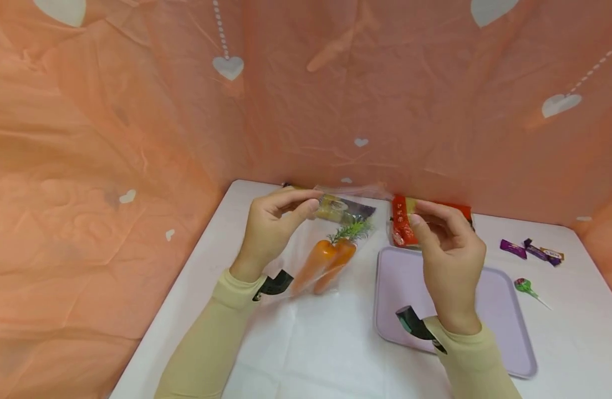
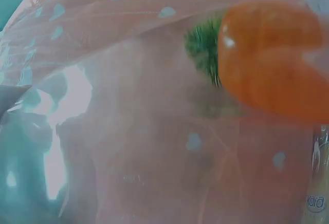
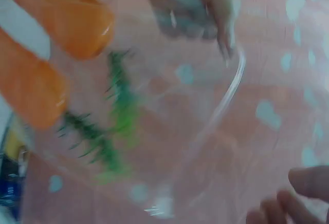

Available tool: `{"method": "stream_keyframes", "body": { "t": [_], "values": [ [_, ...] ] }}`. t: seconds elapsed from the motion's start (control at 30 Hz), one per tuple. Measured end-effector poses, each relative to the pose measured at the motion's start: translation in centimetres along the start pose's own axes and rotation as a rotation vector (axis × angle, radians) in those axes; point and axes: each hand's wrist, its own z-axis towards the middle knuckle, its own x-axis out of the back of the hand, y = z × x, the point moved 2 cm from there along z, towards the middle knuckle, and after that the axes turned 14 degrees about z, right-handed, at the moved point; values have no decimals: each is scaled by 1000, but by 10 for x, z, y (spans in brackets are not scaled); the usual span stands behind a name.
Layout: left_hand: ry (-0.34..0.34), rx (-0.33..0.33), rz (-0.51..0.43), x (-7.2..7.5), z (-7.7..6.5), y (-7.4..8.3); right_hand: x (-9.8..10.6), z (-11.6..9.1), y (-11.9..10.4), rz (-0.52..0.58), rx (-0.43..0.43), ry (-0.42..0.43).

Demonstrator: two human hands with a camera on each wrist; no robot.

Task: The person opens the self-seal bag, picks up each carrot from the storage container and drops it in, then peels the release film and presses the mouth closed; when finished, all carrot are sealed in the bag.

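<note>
My left hand (image 1: 271, 227) pinches the top edge of a clear plastic bag (image 1: 298, 246), between thumb and fingertips. Inside hang two orange carrots (image 1: 320, 265) with feathery green tops (image 1: 353, 230). Through the right wrist view the carrots (image 3: 77, 23) lie at upper left, and the bag's edge strip slants down from the left fingertips (image 3: 223, 34). My right hand (image 1: 453, 255) is raised over the tray, apart from the bag, thumb and fingers bent loosely with nothing between them. In the left wrist view the carrots (image 2: 267, 59) fill the right side.
Beneath the right hand lies a lilac tray (image 1: 401, 299). A red packet (image 1: 401, 227) sits behind it, and a dark and yellow packet (image 1: 358, 209) lies behind the bag. Wrapped purple sweets (image 1: 513, 249) and a green lollipop (image 1: 524, 286) are at right. An orange curtain (image 1: 306, 111) encloses the table.
</note>
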Motion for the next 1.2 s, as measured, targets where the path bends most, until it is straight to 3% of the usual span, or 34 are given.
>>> {"method": "stream_keyframes", "body": {
  "t": [0.17,0.27,0.47,0.83,1.2],
  "values": [
    [-19,-56,80,-5,-3,6,-41,-4,-18,-134,236,-261],
    [-14,-105,117,-6,-4,9,-63,-2,-22,-163,343,-348],
    [-10,-174,161,-9,-5,12,-81,3,-17,-178,406,-327],
    [-4,-279,287,-12,-5,13,-80,6,-11,-238,502,-313],
    [-17,-327,371,-13,-6,13,-78,7,-9,-285,559,-339]
  ]
}}
